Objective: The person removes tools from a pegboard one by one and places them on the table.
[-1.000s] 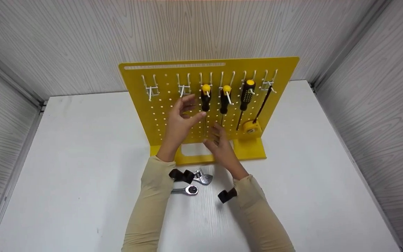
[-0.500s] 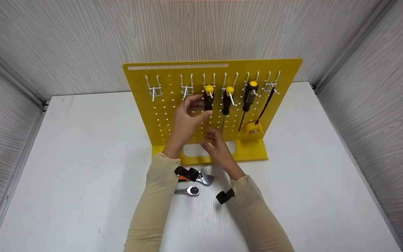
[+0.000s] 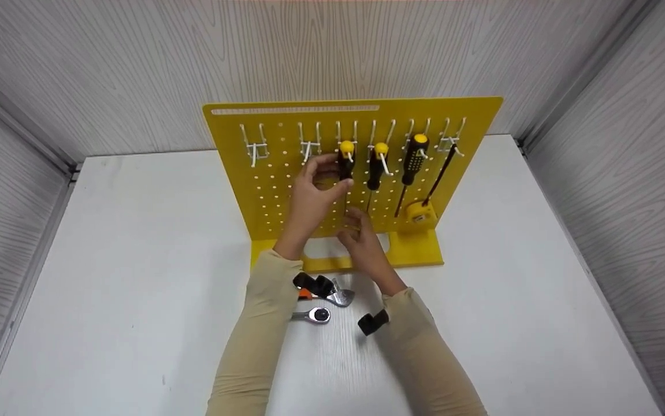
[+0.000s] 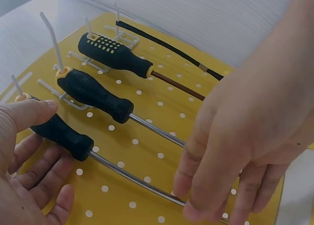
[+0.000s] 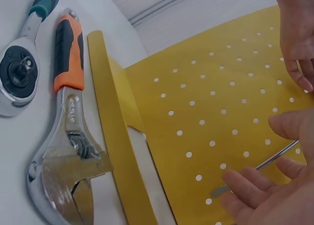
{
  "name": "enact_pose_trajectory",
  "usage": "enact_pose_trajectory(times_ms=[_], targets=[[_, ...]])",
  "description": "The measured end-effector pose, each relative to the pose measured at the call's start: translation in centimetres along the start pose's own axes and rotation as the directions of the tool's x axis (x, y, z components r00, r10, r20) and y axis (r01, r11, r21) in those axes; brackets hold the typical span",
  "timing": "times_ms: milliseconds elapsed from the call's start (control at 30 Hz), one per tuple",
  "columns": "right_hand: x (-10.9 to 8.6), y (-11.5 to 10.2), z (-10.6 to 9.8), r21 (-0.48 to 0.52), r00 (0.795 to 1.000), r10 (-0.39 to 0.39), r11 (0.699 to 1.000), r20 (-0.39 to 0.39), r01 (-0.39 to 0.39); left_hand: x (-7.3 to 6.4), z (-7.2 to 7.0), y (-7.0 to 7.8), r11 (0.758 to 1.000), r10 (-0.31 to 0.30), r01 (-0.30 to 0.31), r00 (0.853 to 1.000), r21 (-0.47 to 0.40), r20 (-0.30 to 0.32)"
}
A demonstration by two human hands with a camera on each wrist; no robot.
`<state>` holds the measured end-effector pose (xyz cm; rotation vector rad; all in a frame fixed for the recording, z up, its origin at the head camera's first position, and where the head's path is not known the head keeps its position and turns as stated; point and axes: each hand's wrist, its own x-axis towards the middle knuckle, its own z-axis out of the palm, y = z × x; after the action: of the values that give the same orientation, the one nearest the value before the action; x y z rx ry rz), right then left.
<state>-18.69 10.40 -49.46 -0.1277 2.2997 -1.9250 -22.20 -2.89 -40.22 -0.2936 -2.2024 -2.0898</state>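
Observation:
At the yellow pegboard (image 3: 413, 110), my left hand (image 3: 309, 199) holds the black handle of the leftmost hanging screwdriver (image 4: 66, 136). Its thumb lies over the handle, with the fingers curled underneath. The handle's yellow end sits on a white hook. Lower down, my right hand (image 3: 367, 248) is beside the same screwdriver's metal shaft, close to its tip. In the right wrist view, the thumb is apart from the shaft and the loosely bent fingers lie along it. A second screwdriver (image 4: 98, 97) and a third screwdriver (image 4: 115, 55) hang to the right.
An adjustable wrench (image 5: 71, 122) with an orange and black handle lies on the white table before the board, beside a ratchet wrench (image 5: 19, 70). A yellow tape measure (image 3: 420, 214) is at the board's lower right. Two hooks on the left hold nothing.
My left hand has moved right, from beside the leftmost screwdriver to hold of its handle. My right hand has shifted slightly near the shaft. The head view has shifted a little.

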Motion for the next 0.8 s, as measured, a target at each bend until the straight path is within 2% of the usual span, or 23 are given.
enact_pose_trajectory(times_ms=[167,533,800], targets=[[0.1,-0.5,0.1,-0.061,1.000,0.024,0.998,-0.004,-0.025,0.0,0.0,-0.1,1.000,0.003,-0.003,1.000,-0.019,-0.001],[0.1,-0.4,0.5,-0.102,1.000,-0.024,0.995,-0.004,0.023,0.0,0.1,0.0,1.000,-0.011,0.011,1.000,-0.009,0.002],[-0.3,0.4,0.7,-0.136,0.999,0.033,0.990,-0.003,-0.033,-0.1,-0.1,0.0,1.000,-0.005,0.005,1.000,-0.002,-0.007]])
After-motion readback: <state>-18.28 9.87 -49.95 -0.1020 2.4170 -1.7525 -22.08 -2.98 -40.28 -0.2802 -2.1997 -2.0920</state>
